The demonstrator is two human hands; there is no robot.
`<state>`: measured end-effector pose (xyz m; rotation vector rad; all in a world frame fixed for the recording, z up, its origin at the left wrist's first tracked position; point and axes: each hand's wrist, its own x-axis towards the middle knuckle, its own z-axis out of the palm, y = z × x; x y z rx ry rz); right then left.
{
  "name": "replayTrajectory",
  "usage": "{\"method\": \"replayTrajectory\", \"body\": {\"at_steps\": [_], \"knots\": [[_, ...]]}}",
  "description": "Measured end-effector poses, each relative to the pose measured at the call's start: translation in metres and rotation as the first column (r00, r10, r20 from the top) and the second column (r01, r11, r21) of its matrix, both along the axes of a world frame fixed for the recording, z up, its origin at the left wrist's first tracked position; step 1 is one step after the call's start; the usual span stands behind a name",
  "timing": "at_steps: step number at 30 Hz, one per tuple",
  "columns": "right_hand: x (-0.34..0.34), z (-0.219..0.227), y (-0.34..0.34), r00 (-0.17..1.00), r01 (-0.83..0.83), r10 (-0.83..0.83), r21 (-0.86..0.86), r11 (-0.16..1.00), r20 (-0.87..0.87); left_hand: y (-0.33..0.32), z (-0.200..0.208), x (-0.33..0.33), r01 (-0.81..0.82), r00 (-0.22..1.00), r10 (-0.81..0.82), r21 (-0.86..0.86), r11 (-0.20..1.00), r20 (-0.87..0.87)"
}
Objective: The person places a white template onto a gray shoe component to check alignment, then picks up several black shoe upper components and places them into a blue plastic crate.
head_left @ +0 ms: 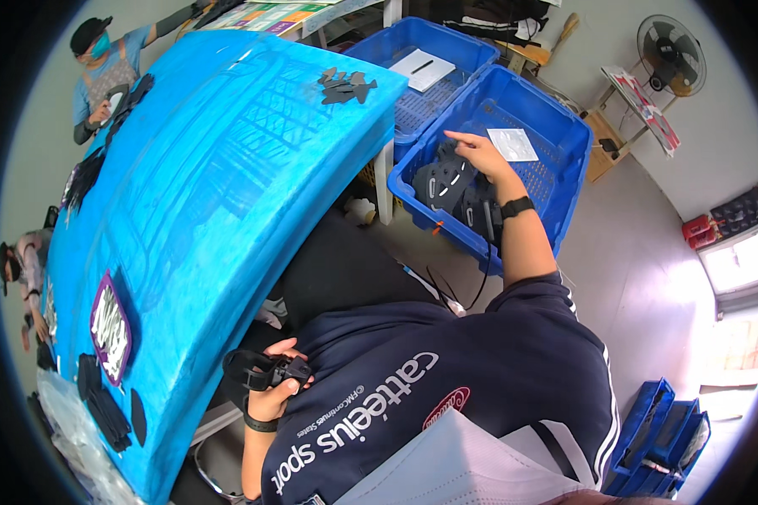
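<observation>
My left hand (271, 394) is closed round a small black thing with a looped strap (246, 369), held in front of my shirt beside the table edge. Its exact kind is hard to make out. Over on the right, my right hand (483, 158) reaches into the near blue crate (564, 181). The index finger is stretched out, while the other fingers are partly hidden. Below that hand lie dark grey and black pieces with white marks (446, 183), heaped at the crate's near left side. A white sheet (512, 145) rests in the crate beside the hand.
A blue-covered table (253, 151) fills the left, bearing black cut pieces (345, 87) and a purple-edged patch (109, 330). Behind stands another blue crate (472, 55) with paper and a pen. Two people work along the table's far side. A fan (670, 55) stands back right.
</observation>
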<state>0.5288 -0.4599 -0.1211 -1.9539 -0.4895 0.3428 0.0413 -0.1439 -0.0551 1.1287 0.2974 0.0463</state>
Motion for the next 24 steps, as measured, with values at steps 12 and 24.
{"method": "replayTrajectory", "body": {"at_steps": [12, 24], "knots": [[-0.04, 0.008, -0.167, 0.614, -0.081, -0.033, -0.105, 0.991, -0.789, 0.0, -0.004, 0.001, -0.031, 1.0, 0.031, -0.024, 0.999, 0.002], [-0.032, 0.008, -0.018, 0.819, -0.024, 0.497, 0.848, 0.529, -0.287, 0.0, -0.003, -0.009, -0.028, 0.998, 0.03, -0.033, 0.999, 0.061]]}}
